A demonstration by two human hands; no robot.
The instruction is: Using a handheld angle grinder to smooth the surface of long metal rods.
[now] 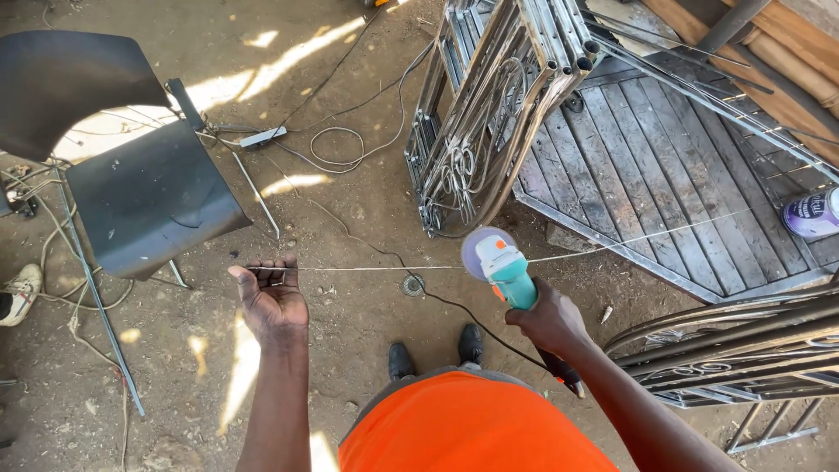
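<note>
Cutting underway: left hand point(273, 297) pinches a thin metal rod point(367, 268) stretched level above the dirt, while right hand point(549, 319) grips the grinder point(502, 267), disc meeting rod; steady tension needed next.

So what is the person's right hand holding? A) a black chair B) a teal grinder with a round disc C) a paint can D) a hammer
B: the right hand grips a teal angle grinder whose round disc meets the thin metal rod, which the left hand holds at its end.
</note>
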